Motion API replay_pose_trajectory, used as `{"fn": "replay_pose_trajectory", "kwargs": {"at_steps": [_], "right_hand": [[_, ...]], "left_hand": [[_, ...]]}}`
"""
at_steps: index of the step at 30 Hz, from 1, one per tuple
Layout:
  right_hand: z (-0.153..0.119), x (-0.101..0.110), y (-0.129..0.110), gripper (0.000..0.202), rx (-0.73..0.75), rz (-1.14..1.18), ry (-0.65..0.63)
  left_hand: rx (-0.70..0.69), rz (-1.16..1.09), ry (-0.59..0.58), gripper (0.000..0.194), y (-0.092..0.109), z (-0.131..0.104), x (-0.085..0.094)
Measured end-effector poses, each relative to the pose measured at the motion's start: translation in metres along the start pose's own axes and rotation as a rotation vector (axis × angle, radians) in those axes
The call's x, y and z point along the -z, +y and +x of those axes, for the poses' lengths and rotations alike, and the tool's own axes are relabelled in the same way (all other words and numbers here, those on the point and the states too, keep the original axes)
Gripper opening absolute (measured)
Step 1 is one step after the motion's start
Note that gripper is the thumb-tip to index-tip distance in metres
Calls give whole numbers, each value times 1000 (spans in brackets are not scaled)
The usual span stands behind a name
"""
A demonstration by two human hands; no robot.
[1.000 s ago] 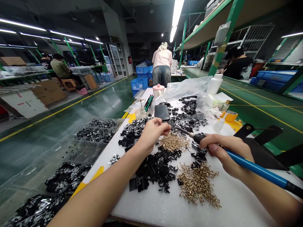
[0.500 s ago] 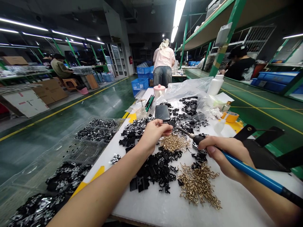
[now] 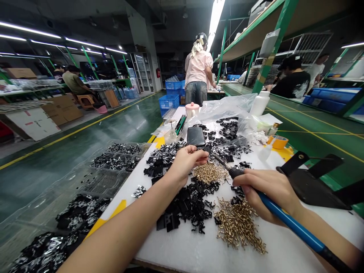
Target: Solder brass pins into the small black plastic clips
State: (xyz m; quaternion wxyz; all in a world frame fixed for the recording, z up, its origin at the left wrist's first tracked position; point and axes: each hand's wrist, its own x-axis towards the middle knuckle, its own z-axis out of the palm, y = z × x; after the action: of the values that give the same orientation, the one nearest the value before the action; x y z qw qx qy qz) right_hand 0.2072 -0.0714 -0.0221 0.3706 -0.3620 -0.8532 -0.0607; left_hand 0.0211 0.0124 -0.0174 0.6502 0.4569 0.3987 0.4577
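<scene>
My right hand [image 3: 270,193] is closed round the blue handle of a soldering iron [image 3: 287,218], whose metal tip points up and left, close to my other fingertips. My left hand [image 3: 187,161] pinches with thumb and forefinger; whatever is between them is too small and dark to make out. Just below those fingers lies a heap of small brass bent pins [image 3: 209,172]. A second brass pin pile [image 3: 239,223] sits nearer me. Black clip-like parts [image 3: 187,206] are heaped between my forearms, and a dark rectangular phone-like object [image 3: 196,136] lies just beyond my left hand.
On the left stands a clear divided tray [image 3: 93,182] of black parts. A black metal bracket [image 3: 309,185] is at the right edge. Behind are a white bottle [image 3: 260,103], orange tape roll [image 3: 278,142], plastic bag [image 3: 224,106] and lidded mug [image 3: 192,110]. Co-workers are farther off.
My right hand has shifted slightly left and turned, with the soldering iron's handle swinging lower. The left hand stays nearly still. The person in pink ahead has straightened up somewhat.
</scene>
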Motion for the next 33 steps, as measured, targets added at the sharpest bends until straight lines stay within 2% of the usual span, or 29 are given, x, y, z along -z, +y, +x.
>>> {"fn": "replay_pose_trajectory", "kwargs": {"at_steps": [4, 6, 8, 10, 12, 17, 23, 29, 33], "right_hand": [[-1, 8, 10, 18, -8, -11, 46], [-1, 13, 21, 15, -163, 5, 159], [-1, 16, 36, 17, -405, 39, 249], [0, 16, 52, 23, -574, 113, 206], [0, 12, 66, 27, -642, 105, 103], [1, -11, 79, 17, -458, -121, -52], [4, -35, 77, 8, -394, -206, -167], [2, -34, 74, 10, -387, -276, -223], [5, -30, 72, 12, -344, -270, -257]], "left_hand": [[-11, -4, -19, 25, 1, 3, 4], [-11, -13, 0, 25, 3, 4, 5], [-5, -30, 28, 25, 6, 5, 6], [6, -40, 35, 25, 9, 4, 6], [13, -28, 13, 27, 10, 3, 4], [-13, 14, -78, 29, 9, -2, -1], [-32, -12, -151, 23, 10, -5, -6], [-65, 10, -152, 21, 25, -13, -6], [-232, 134, -183, 15, 48, -36, -7]]}}
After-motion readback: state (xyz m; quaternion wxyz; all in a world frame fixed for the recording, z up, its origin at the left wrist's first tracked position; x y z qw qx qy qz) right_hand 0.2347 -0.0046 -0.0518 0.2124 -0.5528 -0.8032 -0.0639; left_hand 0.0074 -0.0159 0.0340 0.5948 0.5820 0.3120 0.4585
